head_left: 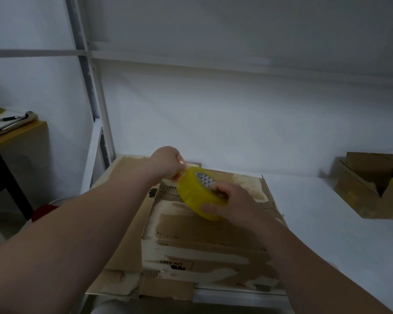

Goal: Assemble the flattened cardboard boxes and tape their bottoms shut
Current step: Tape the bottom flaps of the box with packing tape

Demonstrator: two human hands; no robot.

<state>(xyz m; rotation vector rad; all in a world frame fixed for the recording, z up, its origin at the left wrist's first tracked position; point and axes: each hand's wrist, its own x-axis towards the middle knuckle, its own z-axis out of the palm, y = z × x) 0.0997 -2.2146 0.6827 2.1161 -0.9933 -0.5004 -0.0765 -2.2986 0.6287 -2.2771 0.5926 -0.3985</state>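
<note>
A worn brown cardboard box (204, 243) lies on the white table with its closed flaps facing up, on top of flattened cardboard (127, 225). Above its far half my right hand (232, 200) grips a yellow roll of tape (195, 193), fingers through the core. My left hand (168, 164) is at the roll's far left edge and pinches the loose end of the tape between thumb and fingers.
An assembled cardboard box (370, 184) stands at the right on the white table (327, 234). A white shelf post (95, 105) rises at the left. Beyond it a wooden side table (16, 134) holds a tray. Something red (43, 211) lies low at left.
</note>
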